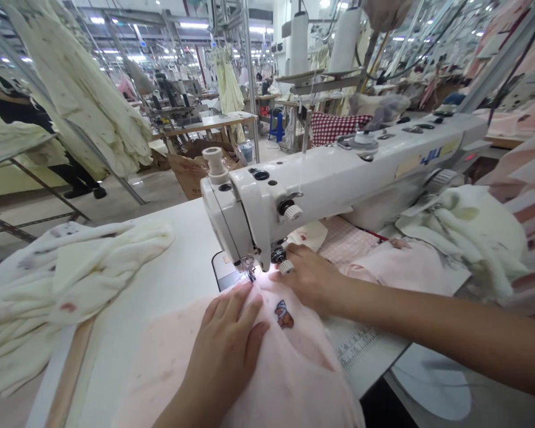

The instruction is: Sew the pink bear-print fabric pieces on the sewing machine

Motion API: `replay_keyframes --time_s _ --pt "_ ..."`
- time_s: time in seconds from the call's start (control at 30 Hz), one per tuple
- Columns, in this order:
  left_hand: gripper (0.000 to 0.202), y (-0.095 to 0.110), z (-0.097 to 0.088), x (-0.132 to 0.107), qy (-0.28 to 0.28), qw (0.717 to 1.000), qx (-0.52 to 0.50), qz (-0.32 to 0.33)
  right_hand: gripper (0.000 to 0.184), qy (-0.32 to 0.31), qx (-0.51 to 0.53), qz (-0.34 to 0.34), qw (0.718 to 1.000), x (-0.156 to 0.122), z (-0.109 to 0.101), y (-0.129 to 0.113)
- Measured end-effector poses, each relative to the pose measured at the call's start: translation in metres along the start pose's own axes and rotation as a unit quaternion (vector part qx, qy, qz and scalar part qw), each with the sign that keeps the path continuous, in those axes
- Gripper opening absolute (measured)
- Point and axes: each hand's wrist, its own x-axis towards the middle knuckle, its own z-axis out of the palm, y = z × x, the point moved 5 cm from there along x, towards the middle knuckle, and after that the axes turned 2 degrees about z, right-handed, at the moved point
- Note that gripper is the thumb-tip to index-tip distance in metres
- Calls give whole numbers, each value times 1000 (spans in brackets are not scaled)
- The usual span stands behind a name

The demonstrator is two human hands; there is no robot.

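Note:
Pale pink fleece fabric point(289, 380) with a small brown bear motif lies under the needle area of a white sewing machine point(312, 178). My left hand point(227, 339) rests flat on this fabric, fingers stretched toward the lit presser foot point(251, 274) and thumb apart. On the other side of the foot, my right hand point(312, 278) presses on the fabric with its fingers extended. The machine's tension knob hides part of those fingers. Both palms face down, and the cloth passes between the hands toward the needle.
Cream printed fabric point(111, 267) lies on the white table point(160, 273) at the left. Pink and checked pieces point(348, 241) and a cream bundle point(472, 232) sit behind my right arm. Thread cones point(299, 44) stand above, and a cardboard box point(187, 169) is beyond the table.

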Motion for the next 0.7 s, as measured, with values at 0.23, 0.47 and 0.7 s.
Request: replay_keyframes --time_s 0.23,0.47,0.7 --pt "31 -1 3 0 3 1000 15 4 57 -121 53 -32 991 -29 13 -16" --pt "29 -10 3 3 6 1000 28 -1 61 -148 50 -30 987 -19 18 -1" --pt "24 -25 3 15 20 999 38 -22 47 -146 7 -22 989 1 14 8"
